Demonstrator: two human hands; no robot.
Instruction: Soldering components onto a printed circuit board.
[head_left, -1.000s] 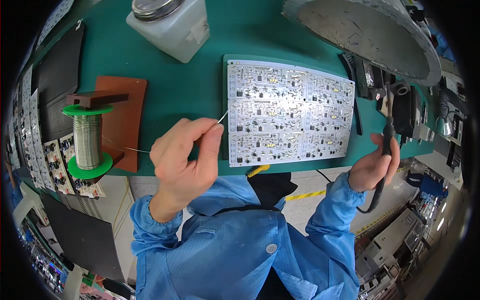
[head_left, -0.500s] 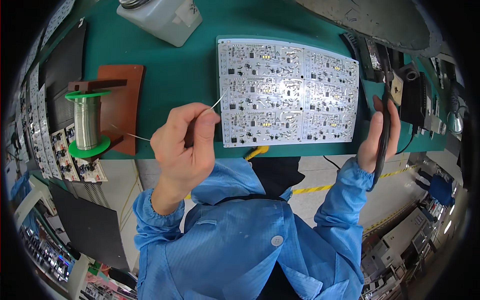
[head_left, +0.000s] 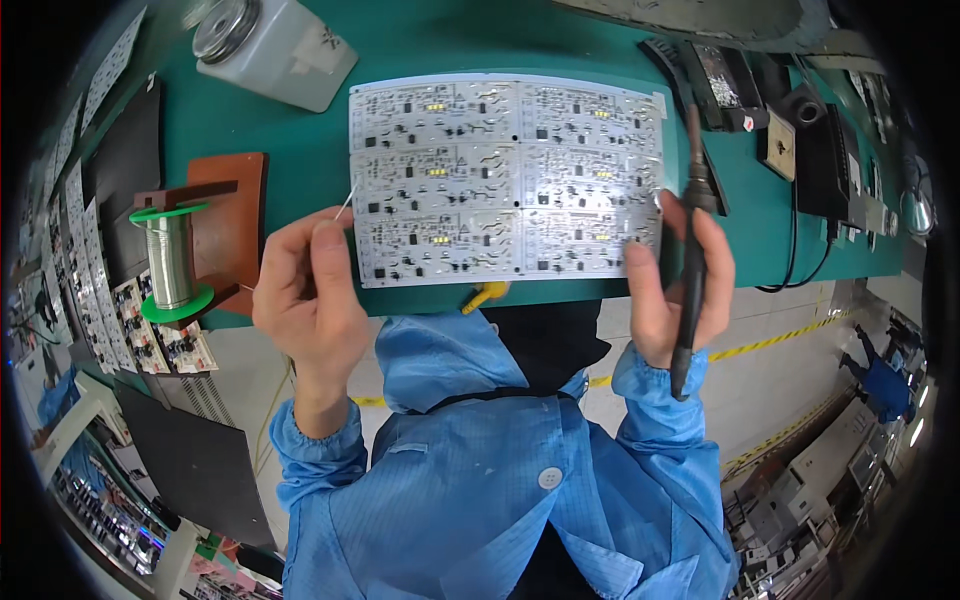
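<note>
A white circuit board panel (head_left: 437, 205), made up of several joined boards with small parts, lies in front of me on the green mat. My left hand (head_left: 312, 285) is at its left edge, with a thin piece of solder wire (head_left: 345, 205) pinched between thumb and forefinger. At the opposite edge, my right hand (head_left: 680, 280) holds a black soldering iron (head_left: 692, 270) between its fingers, the tip pointing away from me. The right thumb and a fingertip touch the panel's right side. To the left stands a spool of solder (head_left: 172, 262) with green flanges.
Behind the panel a white bottle (head_left: 285, 55) with a metal top leans at an angle in view. Beneath the spool is a brown stand (head_left: 235, 225). Black equipment (head_left: 830, 160) with cables occupies the right side; more boards (head_left: 140, 310) lie far left.
The panel has shifted left relative to the mat. My right hand has come in from the right with the soldering iron to the panel's edge; my left hand has moved left and down.
</note>
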